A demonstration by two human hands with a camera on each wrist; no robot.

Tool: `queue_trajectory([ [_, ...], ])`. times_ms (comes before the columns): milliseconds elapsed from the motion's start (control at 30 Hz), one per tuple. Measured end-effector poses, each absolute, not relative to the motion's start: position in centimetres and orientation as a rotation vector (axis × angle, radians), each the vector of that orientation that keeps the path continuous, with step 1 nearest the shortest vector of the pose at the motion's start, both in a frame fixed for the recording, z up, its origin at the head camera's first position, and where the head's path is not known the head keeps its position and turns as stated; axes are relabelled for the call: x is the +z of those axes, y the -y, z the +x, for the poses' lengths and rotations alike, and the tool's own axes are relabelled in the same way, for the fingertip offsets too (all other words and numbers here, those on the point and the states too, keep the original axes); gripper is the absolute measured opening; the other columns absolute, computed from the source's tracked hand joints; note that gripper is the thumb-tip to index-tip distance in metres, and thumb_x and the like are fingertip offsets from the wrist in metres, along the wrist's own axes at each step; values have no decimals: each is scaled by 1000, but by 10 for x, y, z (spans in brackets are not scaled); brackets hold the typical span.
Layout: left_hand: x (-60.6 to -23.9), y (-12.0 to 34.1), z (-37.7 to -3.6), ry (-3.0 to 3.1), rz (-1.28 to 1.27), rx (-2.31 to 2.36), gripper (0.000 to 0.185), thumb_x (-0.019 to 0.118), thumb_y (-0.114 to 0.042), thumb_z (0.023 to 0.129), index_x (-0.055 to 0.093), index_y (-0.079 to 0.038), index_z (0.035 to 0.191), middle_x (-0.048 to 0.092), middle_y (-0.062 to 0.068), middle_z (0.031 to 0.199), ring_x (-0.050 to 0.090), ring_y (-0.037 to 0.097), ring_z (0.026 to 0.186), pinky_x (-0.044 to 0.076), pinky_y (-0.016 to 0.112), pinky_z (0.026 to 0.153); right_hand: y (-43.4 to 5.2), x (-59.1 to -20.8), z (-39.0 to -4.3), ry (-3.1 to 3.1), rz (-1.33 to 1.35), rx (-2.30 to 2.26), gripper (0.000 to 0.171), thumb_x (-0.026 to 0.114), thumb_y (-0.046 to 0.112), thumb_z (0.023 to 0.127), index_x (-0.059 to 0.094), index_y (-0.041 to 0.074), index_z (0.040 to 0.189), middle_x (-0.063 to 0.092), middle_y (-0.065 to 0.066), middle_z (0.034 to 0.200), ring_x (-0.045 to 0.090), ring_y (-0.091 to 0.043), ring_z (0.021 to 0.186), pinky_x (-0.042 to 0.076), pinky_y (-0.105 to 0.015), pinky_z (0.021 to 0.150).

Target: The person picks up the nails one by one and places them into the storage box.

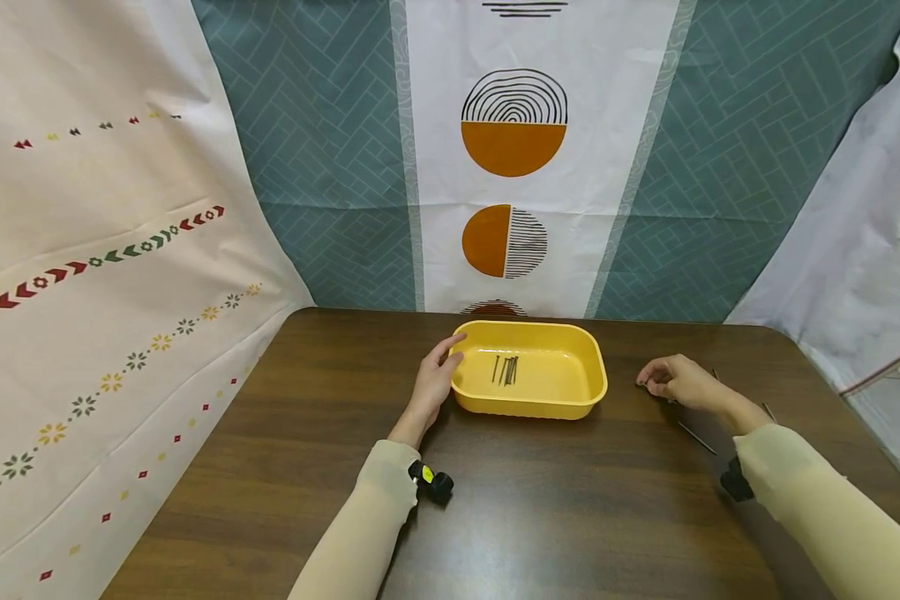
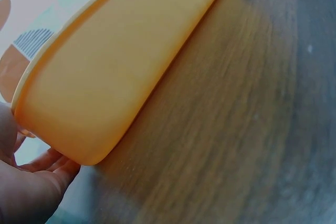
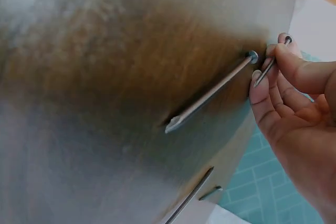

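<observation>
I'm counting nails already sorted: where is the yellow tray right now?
In the head view the yellow tray sits mid-table near the far edge, the left hand touching its left rim, the right hand off to its right.

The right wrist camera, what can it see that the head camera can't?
Only the right wrist view shows the right hand pinching one nail while another nail lies loose beside it. Only the head view shows the left hand on the yellow tray, with nails inside. Both show the brown table.
</observation>
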State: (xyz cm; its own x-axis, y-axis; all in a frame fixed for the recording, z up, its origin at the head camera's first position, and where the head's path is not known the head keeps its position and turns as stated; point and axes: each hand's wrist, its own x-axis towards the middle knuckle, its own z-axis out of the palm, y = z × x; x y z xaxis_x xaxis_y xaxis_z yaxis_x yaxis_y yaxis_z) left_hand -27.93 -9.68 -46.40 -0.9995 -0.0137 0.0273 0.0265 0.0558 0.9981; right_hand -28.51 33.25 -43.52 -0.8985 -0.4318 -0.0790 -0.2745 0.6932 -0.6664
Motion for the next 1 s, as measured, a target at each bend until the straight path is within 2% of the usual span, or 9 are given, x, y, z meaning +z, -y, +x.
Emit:
queue_trajectory([
  [167, -463, 97, -280, 2272, -5, -2124, 38, 55, -16, 108, 62, -18, 146, 51, 9, 154, 57, 29, 122, 49, 46, 107, -336, -431, -287, -2636, -524, -1106, 15, 62, -8, 97, 65, -15, 111, 66, -11, 88, 55, -16, 70, 51, -29, 58],
  [500, -465, 96, -280, 2270, 0, -2136, 38, 55, -16, 109, 61, -19, 146, 48, 8, 158, 54, 31, 131, 46, 48, 112, -335, -416, -289, -2537, -438, -1305, 27, 63, -5, 98, 58, -20, 120, 67, -18, 95, 60, -19, 72, 56, -33, 64],
  [700, -465, 96, -279, 2257, -10, -2137, 38, 55, -16, 109, 61, -17, 147, 47, 8, 159, 52, 31, 135, 44, 50, 112, -330, -408, -290, -2406, -309, -1435, 35, 63, -2, 100, 53, -20, 127, 65, -13, 99, 61, -18, 82, 59, -35, 71],
  [1000, -463, 96, -279, 2265, -9, -2130, 38, 54, -15, 109, 61, -18, 146, 47, 8, 159, 53, 31, 134, 45, 49, 113, -319, -390, -296, -2338, -266, -1517, 34, 65, 1, 100, 54, -18, 127, 67, -9, 97, 65, -19, 82, 61, -35, 74],
])
